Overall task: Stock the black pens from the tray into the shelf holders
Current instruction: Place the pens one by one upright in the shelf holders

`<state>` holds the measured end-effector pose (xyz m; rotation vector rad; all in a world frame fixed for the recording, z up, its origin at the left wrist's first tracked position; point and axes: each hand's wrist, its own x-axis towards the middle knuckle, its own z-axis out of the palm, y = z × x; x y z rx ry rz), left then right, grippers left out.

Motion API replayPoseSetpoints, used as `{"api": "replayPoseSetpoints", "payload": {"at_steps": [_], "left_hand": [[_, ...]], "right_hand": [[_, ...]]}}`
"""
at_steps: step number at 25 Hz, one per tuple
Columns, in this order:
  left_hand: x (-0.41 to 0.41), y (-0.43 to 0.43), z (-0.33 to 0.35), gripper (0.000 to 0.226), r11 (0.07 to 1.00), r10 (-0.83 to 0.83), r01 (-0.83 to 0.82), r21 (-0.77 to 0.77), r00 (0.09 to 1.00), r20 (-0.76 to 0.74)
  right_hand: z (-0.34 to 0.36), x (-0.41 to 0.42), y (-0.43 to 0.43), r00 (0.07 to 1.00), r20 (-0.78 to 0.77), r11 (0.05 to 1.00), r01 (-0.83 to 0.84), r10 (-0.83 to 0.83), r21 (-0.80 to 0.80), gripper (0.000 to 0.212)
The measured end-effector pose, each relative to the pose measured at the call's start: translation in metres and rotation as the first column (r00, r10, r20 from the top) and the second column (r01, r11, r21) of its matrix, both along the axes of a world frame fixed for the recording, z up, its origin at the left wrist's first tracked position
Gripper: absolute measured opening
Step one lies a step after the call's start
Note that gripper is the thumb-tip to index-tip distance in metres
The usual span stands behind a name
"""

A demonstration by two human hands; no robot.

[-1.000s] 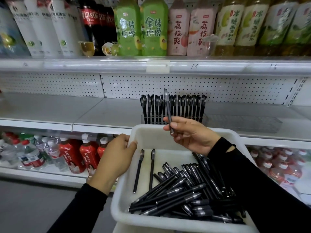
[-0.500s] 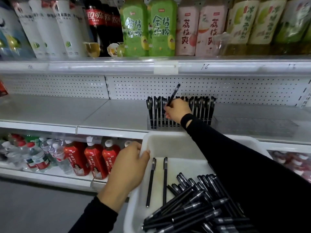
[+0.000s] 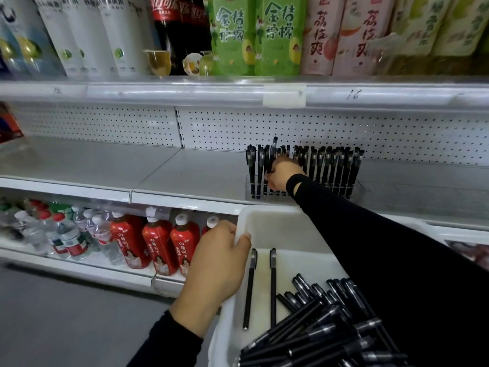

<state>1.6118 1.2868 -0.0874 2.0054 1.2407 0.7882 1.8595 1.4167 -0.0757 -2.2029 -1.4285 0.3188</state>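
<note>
My right hand (image 3: 281,174) reaches to the clear pen holder (image 3: 356,190) on the middle shelf and pinches one black pen (image 3: 273,152), held upright among the left-hand slots with its top above the row. Several black pens (image 3: 333,168) stand in the holder. My left hand (image 3: 218,263) grips the left rim of the white tray (image 3: 275,221). In the tray lies a pile of black pens (image 3: 317,332), and two single pens (image 3: 250,284) lie apart at its left. My right sleeve hides the tray's right part.
Drink bottles (image 3: 259,35) fill the top shelf above a price rail (image 3: 284,95). Red and clear bottles (image 3: 158,242) stand on the lower shelf at left. The middle shelf (image 3: 105,162) stretches grey to the holder's left. A second clear holder (image 3: 423,192) sits to the right.
My right hand carried the pen from above the tray to the holder, then turned it upright and lowered it among the left slots. My left hand kept its grip on the tray rim.
</note>
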Motion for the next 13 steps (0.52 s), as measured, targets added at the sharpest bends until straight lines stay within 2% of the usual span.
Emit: {"api": "replayPoseSetpoints", "payload": {"at_steps": [3, 10, 13], "left_hand": [[-0.0005, -0.0006, -0.0001, 0.023, 1.000, -0.002, 0.002, 0.010, 1.000, -0.004], [-0.0008, -0.0017, -0.0007, 0.020, 1.000, -0.008, 0.008, 0.020, 1.000, 0.000], [0.0011, -0.0025, -0.0014, 0.020, 1.000, -0.009, 0.009, 0.012, 1.000, -0.002]], "right_hand": [[-0.0003, 0.0001, 0.0009, 0.998, 0.058, 0.999, 0.004, -0.002, -0.037, 0.023], [0.0036, 0.0022, -0.0007, 1.000, 0.001, 0.998, 0.019, -0.019, 0.057, 0.022], [0.0055, 0.0014, 0.0000, 0.999, 0.041, 1.000, 0.009, -0.010, 0.022, 0.022]]}}
